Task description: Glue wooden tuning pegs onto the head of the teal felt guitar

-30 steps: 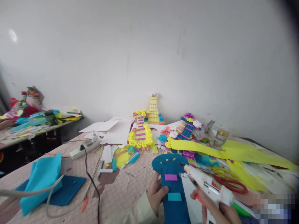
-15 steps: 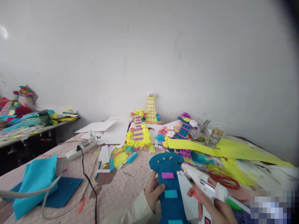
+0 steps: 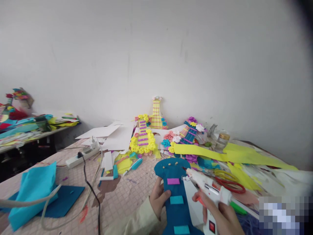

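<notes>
My left hand (image 3: 159, 195) grips the left edge of a dark blue guitar-shaped cutout (image 3: 172, 191), its thumb on the front. Small beige bits sit along the cutout's rounded top, with a purple strip (image 3: 173, 181) and cyan strips (image 3: 176, 200) below. My right hand (image 3: 220, 209) is wrapped round a white hot glue gun (image 3: 205, 184), a finger at its orange trigger. The gun's dark nozzle points at the upper right of the cutout's head; whether it touches cannot be made out. A glue stick juts from the gun's back.
Paper-decorated cutouts (image 3: 143, 135) stand by the wall. A power strip (image 3: 83, 156) and cables lie left, near folded cyan paper (image 3: 34, 192). Yellow crepe paper (image 3: 200, 151), red-handled scissors (image 3: 232, 186) and a gold-lidded jar (image 3: 223, 140) are at right. Another table (image 3: 36, 137) stands far left.
The view has shifted slightly, so everything sits a little further left. Both hands keep their holds, and the nozzle stays by the cutout's upper right.
</notes>
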Demonstrator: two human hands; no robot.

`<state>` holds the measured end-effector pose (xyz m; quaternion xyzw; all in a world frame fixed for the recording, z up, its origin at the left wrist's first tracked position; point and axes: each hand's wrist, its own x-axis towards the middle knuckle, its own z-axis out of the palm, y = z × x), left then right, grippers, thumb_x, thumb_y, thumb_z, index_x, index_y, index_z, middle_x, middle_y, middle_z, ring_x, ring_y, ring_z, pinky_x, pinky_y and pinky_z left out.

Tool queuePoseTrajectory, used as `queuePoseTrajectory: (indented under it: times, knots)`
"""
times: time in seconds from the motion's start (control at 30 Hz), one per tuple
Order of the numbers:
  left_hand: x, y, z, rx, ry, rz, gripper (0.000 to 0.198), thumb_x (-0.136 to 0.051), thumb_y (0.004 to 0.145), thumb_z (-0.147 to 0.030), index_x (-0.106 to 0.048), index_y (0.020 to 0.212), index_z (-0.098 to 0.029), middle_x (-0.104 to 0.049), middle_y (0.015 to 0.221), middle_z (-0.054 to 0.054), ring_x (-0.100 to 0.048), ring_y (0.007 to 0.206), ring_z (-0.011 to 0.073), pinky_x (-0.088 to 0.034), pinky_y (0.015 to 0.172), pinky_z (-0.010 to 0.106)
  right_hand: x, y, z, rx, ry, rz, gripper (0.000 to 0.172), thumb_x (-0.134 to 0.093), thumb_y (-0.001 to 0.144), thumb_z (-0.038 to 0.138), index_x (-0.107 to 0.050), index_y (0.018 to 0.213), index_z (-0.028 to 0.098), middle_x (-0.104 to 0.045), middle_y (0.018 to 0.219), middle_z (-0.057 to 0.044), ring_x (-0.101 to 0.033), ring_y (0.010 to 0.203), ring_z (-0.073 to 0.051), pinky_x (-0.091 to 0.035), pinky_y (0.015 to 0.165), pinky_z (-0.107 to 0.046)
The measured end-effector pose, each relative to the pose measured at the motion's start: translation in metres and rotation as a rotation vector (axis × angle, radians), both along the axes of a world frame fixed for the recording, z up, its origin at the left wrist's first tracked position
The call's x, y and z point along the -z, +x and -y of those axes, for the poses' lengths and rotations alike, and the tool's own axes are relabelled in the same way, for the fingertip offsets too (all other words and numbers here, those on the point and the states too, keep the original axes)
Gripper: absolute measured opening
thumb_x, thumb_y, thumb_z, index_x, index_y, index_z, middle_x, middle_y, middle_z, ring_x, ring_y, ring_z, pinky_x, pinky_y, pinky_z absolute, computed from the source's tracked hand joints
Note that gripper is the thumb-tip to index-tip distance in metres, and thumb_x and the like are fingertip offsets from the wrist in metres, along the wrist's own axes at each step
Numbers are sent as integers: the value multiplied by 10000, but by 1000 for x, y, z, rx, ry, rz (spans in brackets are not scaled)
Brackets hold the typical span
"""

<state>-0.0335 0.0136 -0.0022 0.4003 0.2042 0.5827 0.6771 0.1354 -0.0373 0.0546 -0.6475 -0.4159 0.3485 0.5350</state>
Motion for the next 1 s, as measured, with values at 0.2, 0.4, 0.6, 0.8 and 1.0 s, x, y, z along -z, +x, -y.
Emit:
queuePoseTrajectory:
  times: [0.2,0.4,0.6,0.8,1.0]
  knots:
    - [4,-1,-2,-15,-21,-4,736,-714,670,-322,-372,1320,-275,-640,1105,83,-588,1013,270,-463,831,355,-11,-3,3,-55,-106,-21,505,-608,576,636,-681,719,157,-687,734,-72,-622,731,-224,-479,545,-228]
    - [4,-3,-6,-11,-7,-54,769,-719,656,-345,-356,1330,-265,-642,1097,88,-602,979,265,-464,826,356,-10,-6,3,-72,-97,-60,479,-585,618,621,-623,646,145,-556,496,-16,-516,501,-140,-410,462,-219]
    - [0,-4,-6,17,-11,-47,790,-715,663,-298,-319,1346,-257,-647,1089,74,-612,960,250,-472,810,333,-18,-9,7,-167,1,-1,435,-516,716,570,-609,679,146,-417,437,32,-409,428,-101,-309,417,-217]
    - [-4,-4,-5,24,-26,-52,776,-697,684,-284,-302,1351,-249,-631,1123,79,-601,983,260,-479,819,349,-21,-10,3,-190,-9,26,437,-506,733,563,-600,667,142,-406,434,34,-416,451,-105,-323,474,-227]
    - [0,-5,-8,42,15,-70,767,-684,697,-292,-289,1352,-239,-636,1109,85,-614,959,256,-498,766,325,-23,-12,0,-203,11,54,429,-508,739,553,-599,670,139,-424,463,31,-434,487,-107,-340,495,-221]
